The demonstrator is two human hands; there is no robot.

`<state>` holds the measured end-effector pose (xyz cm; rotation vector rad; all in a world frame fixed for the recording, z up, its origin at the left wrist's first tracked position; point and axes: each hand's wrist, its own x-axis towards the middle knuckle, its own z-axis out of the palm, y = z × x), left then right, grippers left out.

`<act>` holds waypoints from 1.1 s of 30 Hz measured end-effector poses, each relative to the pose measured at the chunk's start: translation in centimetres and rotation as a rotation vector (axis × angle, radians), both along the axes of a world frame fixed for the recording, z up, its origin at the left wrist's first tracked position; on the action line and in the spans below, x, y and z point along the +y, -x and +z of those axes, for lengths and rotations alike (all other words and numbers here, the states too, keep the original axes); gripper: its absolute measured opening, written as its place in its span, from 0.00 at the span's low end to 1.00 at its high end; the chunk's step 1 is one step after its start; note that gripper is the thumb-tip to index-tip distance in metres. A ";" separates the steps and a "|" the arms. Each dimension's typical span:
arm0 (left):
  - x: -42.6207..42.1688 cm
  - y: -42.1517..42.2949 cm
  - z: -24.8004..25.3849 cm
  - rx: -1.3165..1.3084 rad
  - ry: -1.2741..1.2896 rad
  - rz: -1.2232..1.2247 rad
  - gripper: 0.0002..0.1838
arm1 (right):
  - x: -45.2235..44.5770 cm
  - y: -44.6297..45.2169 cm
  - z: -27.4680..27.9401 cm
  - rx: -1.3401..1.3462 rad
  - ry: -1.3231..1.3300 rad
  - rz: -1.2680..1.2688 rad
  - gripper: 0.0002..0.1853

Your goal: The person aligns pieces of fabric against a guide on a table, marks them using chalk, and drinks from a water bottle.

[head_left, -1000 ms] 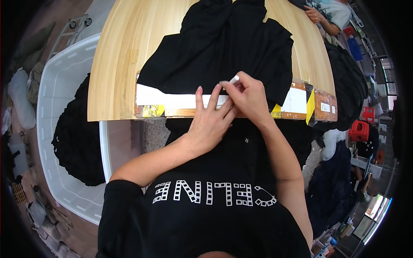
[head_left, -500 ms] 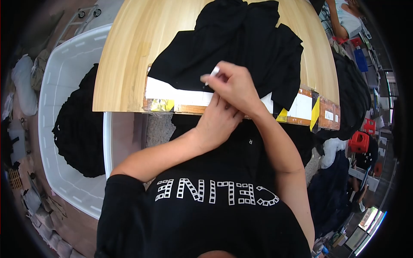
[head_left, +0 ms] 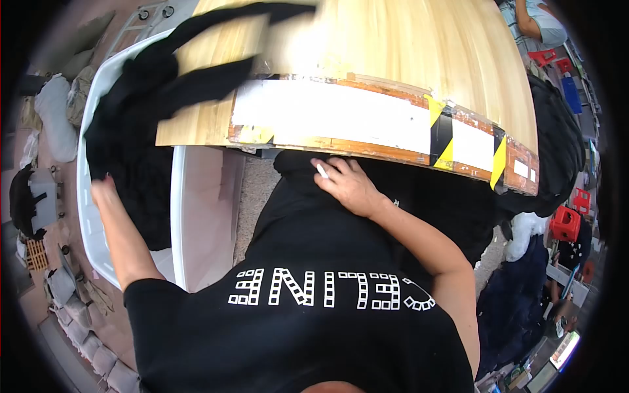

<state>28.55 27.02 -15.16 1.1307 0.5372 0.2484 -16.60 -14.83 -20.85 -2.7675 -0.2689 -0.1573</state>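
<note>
My left hand [head_left: 103, 190] reaches over the white plastic bin [head_left: 86, 219] on the left, its fingers closed at the edge of a black garment [head_left: 154, 78]. The garment is smeared by motion and stretches from the bin across the table's left corner. More black cloth [head_left: 145, 216] lies inside the bin. Below the table edge, close to my body, my right hand [head_left: 350, 188] pinches a small white stick [head_left: 322, 171] between thumb and fingers. Its exact kind is unclear. Black fabric lies beneath this hand.
The wooden table [head_left: 393, 39] has a white strip [head_left: 334, 108] and yellow-black tape [head_left: 444, 154] along its near edge. Black fabric [head_left: 557, 144] hangs at the right. Red stools [head_left: 565, 224] and another person's arm [head_left: 526, 21] appear farther right.
The black garment has moved left off the table's middle toward the bin, along with my left hand. My right hand has dropped below the table edge, keeping the white stick. The view has shifted slightly.
</note>
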 end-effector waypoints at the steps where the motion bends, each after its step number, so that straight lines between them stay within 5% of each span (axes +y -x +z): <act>1: 4.6 6.1 -0.7 0.162 -0.087 0.325 0.13 | 0.1 -0.2 -0.8 -0.039 -0.038 -0.026 0.11; 2: 8.1 4.6 -2.3 0.325 -0.169 0.652 0.13 | 0.3 -0.4 -0.9 -0.068 -0.090 -0.040 0.09; 4: 1.8 12.9 1.4 0.387 -0.491 0.565 0.13 | 0.9 -0.4 0.0 -0.088 -0.144 -0.042 0.08; 6: 2.3 16.7 -2.8 -0.075 -0.760 0.046 0.13 | 1.9 0.5 3.5 -0.050 -0.565 -0.211 0.11; 8: -7.0 24.9 -0.2 -0.323 -0.932 -0.583 0.13 | 2.3 2.0 8.1 0.074 -0.875 -0.303 0.12; 10: -14.0 30.5 0.9 -0.485 -1.111 -1.234 0.26 | 2.1 3.1 11.9 0.180 -1.189 -0.319 0.11; 11: -16.7 32.3 -0.3 -0.733 -1.253 -1.352 0.29 | 2.0 3.7 13.2 0.227 -1.369 -0.308 0.11; 14: -21.3 33.0 -2.5 -0.925 -1.158 -1.483 0.27 | 1.6 5.0 15.6 0.115 -1.616 -0.268 0.17; 16: -22.8 32.6 -0.6 -0.421 -0.423 -1.717 0.24 | 0.5 6.5 15.8 -0.066 -1.698 -0.359 0.18; 17: -23.3 32.9 1.5 -0.010 -0.117 -1.512 0.15 | -0.4 7.2 15.8 -0.141 -1.775 -0.367 0.17; 19: -22.8 29.4 3.3 0.298 0.456 -1.651 0.05 | -1.9 8.2 15.6 -0.291 -1.821 -0.464 0.16; 21: -22.6 27.7 5.7 0.303 0.202 -1.718 0.03 | -2.8 8.4 15.0 -0.359 -1.881 -0.520 0.15; 33: -23.7 28.4 9.0 -0.014 -0.112 -1.601 0.09 | -3.7 8.0 14.6 -0.424 -1.953 -0.524 0.14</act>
